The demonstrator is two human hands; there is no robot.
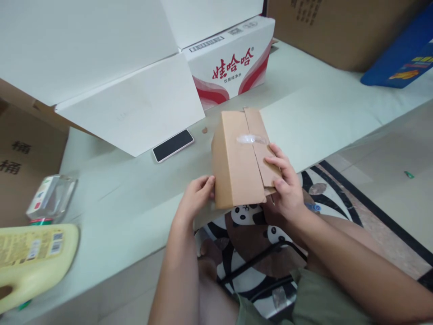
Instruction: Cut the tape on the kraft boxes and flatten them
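Observation:
A small brown cardboard box is held tilted between my two hands over the front edge of the table. A short piece of clear tape crosses the seam between its flaps. My left hand presses the box's left side, thumb near the lower corner and the other fingers partly hidden. At the right, my right hand grips the flap edge, its fingers lying over the flap and its thumb at the end. The box's contents, if any, are hidden.
A smartphone lies left of the box. White cartons stand behind, large brown boxes and a blue package at the right. A clear bottle and a yellow jug lie at the left.

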